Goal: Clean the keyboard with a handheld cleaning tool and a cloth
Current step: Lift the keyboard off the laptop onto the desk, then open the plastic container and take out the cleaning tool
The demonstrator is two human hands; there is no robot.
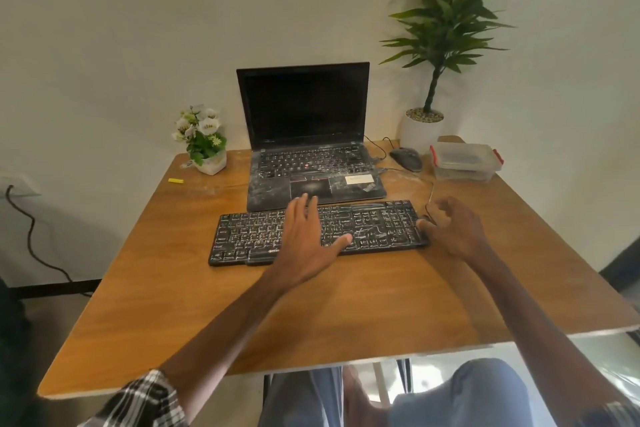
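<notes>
A black keyboard [242, 239], streaked with white dust, lies across the middle of the wooden table [346, 305]. My left hand [308, 236] rests flat on its centre with the fingers straight and spread, the thumb pointing right. At the keyboard's right end my right hand [453, 229] touches the edge with loosely curled fingers; whether it grips the edge is unclear. Neither a cleaning tool nor a cloth shows in either hand.
Behind the keyboard stands an open, dusty laptop [308, 149]. A mouse [407, 158] and a clear lidded box with red clips [464, 163] sit at the back right, beside a potted plant [420, 132]. Back left: a small flower pot [204, 142] and a yellow object [176, 181].
</notes>
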